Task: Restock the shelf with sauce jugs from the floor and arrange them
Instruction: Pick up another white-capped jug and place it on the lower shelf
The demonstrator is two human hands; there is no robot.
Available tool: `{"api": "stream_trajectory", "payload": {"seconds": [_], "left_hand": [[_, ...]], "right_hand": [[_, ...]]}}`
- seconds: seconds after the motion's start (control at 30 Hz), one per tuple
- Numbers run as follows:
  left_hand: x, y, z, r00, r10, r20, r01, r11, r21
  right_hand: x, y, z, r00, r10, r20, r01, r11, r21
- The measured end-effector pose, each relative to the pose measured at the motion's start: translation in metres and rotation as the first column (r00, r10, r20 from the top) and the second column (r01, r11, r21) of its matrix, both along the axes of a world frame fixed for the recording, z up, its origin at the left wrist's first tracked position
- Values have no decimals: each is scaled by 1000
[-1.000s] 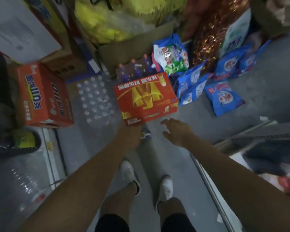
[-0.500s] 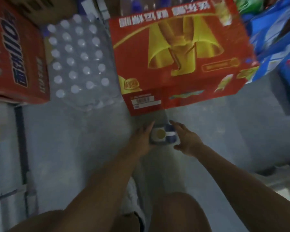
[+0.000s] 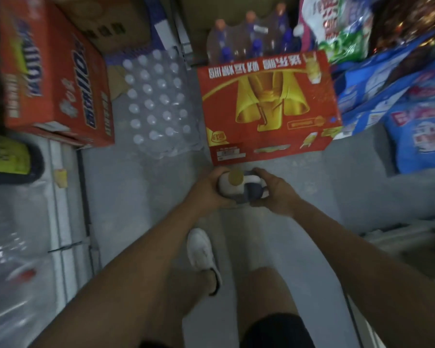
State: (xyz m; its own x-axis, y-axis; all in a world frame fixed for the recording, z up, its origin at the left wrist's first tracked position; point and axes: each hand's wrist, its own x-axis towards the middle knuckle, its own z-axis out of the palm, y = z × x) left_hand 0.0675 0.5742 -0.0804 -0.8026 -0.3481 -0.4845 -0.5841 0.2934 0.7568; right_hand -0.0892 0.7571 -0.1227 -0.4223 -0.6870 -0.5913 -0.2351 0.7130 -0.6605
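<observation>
Both hands grip one sauce jug just in front of the red carton: left hand wraps its left side, right hand its right.

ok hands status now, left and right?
Left hand: holding the jug, fingers curled round its left side.
Right hand: holding the same jug from the right.

The white-and-navy plastic sauce jug has a yellow round cap, the rectangular cardboard carton is red with a gold emblem, the soft plastic bags are blue, and the floor is grey.
</observation>
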Motion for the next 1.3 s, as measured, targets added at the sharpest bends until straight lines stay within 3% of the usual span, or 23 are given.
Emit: {"api": "stream_trajectory", "payload": {"seconds": [0.2, 0.33, 0.47, 0.67, 0.77, 0.9, 1.07, 1.3], "left_hand": [[6, -35, 289, 986, 49, -160, -46, 999, 27], [30, -68, 466, 940, 188, -284, -198, 980, -6], [61, -113, 617, 782, 358, -511, -443, 895, -51], [115, -169, 776, 422, 445, -790, -664, 745, 65], [155, -203, 822, 284, 452, -846, -736, 668, 110], [208, -246, 841, 243, 425, -872, -788, 611, 78], [256, -296, 810, 256, 453, -854, -847, 531, 27], [286, -365, 707, 206, 610, -765, -930, 366, 42]], "right_hand": [[-13, -34, 276, 997, 60, 55, -47, 975, -217], [-16, -79, 461, 988, 145, 44, -116, 911, -397], [5, -149, 617, 969, 235, 70, -150, 793, -591], [94, -264, 782, 976, 215, 23, -87, 487, -869], [135, -318, 837, 964, 259, -59, -157, 374, -914], [183, -378, 866, 919, 383, -90, -222, 315, -923], [220, -444, 842, 865, 498, -57, -272, 372, -888], [239, -549, 761, 751, 659, -43, -431, 440, -788]]}}
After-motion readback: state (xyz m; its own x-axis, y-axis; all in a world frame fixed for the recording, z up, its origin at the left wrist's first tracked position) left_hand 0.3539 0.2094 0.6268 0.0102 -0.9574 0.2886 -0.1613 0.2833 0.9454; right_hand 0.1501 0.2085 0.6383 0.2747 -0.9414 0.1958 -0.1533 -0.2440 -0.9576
